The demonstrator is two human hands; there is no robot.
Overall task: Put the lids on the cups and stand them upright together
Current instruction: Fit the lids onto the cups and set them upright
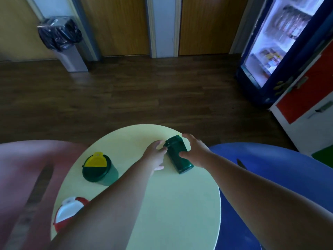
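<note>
A dark green cup [177,155] lies on its side near the far edge of the round pale table [144,204], lid end pointing away from me. My right hand [195,152] wraps over the cup's body from the right. My left hand [155,156] touches its lid end from the left, fingers curled at the lid. A second green cup [100,170] stands upright at the left with a green lid and yellow flap. A red cup with a white flap lid [69,212] stands at the near left, partly hidden by my left forearm.
A pink chair [23,177] stands to the left of the table and a blue chair [270,170] to the right. Beyond the table lies dark wood floor, with a bin [62,42] at the back left and a lit drinks fridge [275,42] at the right.
</note>
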